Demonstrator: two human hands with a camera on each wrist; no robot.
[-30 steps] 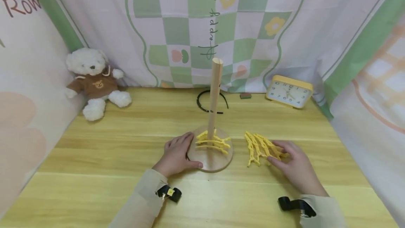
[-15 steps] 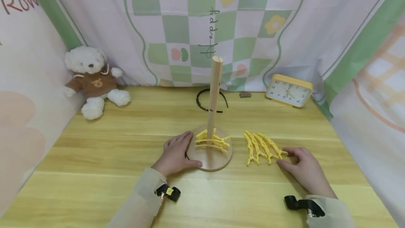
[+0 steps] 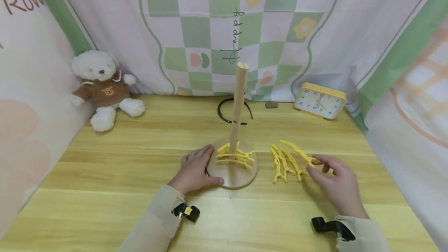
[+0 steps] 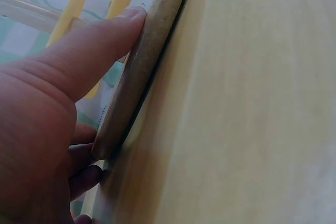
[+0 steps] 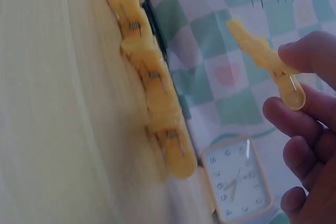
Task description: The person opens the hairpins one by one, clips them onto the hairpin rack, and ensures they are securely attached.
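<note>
My right hand (image 3: 337,184) pinches one yellow clothespin (image 3: 297,151) between thumb and fingers, lifted off the table. The right wrist view shows the held clothespin (image 5: 268,59) tilted, its small metal spring near my thumb. Below it, three more yellow clothespins (image 3: 281,162) lie side by side on the table. At the middle stands a wooden stand (image 3: 232,180) with a round base and an upright pole. My left hand (image 3: 196,170) holds the base's left rim, thumb (image 4: 113,38) on its edge. Several yellow pieces (image 3: 236,158) surround the pole's foot; how they are attached is unclear.
Behind the pole lies a black headband (image 3: 220,114), with a small dark block (image 3: 271,105) to its right. A yellow clock (image 3: 320,100) stands at the back right. At the back left sits a white plush bear (image 3: 105,88). Printed curtains enclose the wooden table (image 3: 122,158).
My right hand first drew back right along the clothespins, then took hold of the rightmost one and raised it from the row. My left hand stays on the base.
</note>
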